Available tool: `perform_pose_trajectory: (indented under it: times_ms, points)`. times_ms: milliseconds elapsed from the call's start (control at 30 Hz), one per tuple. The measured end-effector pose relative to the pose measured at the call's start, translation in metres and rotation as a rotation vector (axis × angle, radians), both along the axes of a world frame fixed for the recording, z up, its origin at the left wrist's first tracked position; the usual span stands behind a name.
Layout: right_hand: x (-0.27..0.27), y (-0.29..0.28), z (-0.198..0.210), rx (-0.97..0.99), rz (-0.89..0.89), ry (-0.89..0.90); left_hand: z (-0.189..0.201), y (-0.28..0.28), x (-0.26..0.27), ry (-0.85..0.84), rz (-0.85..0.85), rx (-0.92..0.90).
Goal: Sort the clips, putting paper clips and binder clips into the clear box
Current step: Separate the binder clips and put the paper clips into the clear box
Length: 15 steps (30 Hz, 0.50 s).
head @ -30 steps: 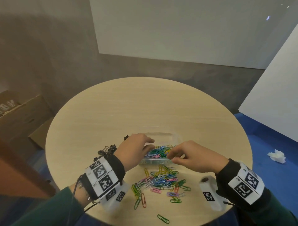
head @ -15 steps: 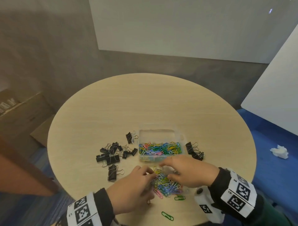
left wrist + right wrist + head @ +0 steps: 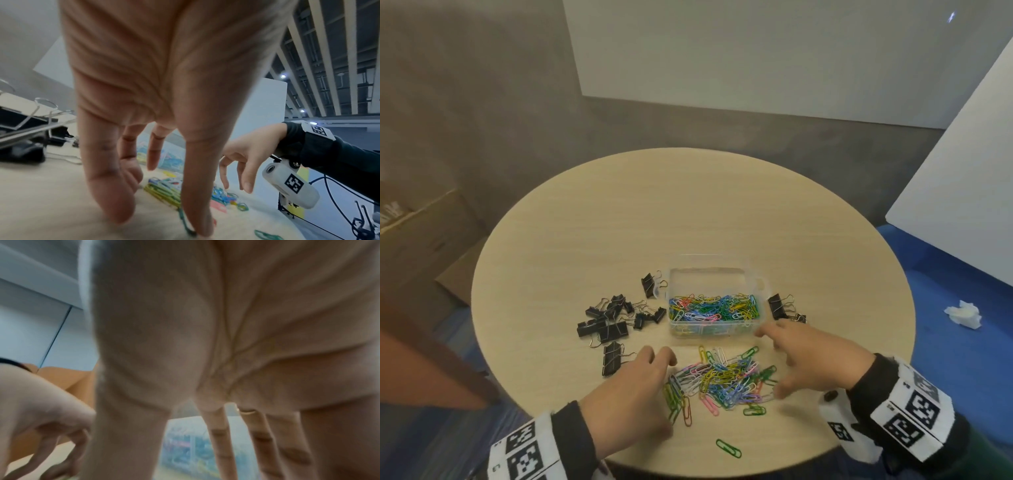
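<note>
1. Looks like the paper-clip stage: both hands flank the loose pile of paper clips (image 3: 719, 380) low in the middle of the head view, on the round table (image 3: 619, 222).
2. Left hand (image 3: 633, 394) sits on the pile's left edge, fingers spread and relaxed, tips down on the tabletop, nothing held. In the left wrist view its thumb and finger touch down right beside the clips.
3. Right hand (image 3: 808, 359) hovers on the pile's right side, fingers splayed and loose, grasping nothing as far as I can tell.
4. Next move, I'd guess: sweep the two hands together, pinch up a bunch and carry it just above, to the box. These clips tangle, so stragglers are likely.
5. The clear box (image 3: 714, 274) is centre frame, lid off, near half filled with colourful paper clips, far half bare.
6. Black binder clips (image 3: 609, 322) lie scattered left of the box, a few more binder clips (image 3: 779, 305) at its right. None inside yet.
7. One stray green clip (image 3: 728, 448) lies near the bottom edge.
</note>
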State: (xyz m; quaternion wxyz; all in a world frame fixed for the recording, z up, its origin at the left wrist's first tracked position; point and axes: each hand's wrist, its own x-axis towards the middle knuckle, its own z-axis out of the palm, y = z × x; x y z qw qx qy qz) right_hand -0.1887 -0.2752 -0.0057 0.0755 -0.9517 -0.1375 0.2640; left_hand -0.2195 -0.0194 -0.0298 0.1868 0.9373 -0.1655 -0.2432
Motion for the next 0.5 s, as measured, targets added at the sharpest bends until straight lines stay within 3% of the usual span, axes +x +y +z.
perform_pose_trajectory:
  times_ms: [267,500]
  points:
    - [-0.015,0.027,-0.024,0.065,0.093,-0.11,-0.013,-0.026,0.01,-0.089,-0.103,-0.075]
    - [-0.01,0.031,-0.026,0.166,0.086,-0.249,-0.013,-0.048,0.022,-0.173,-0.178,0.022]
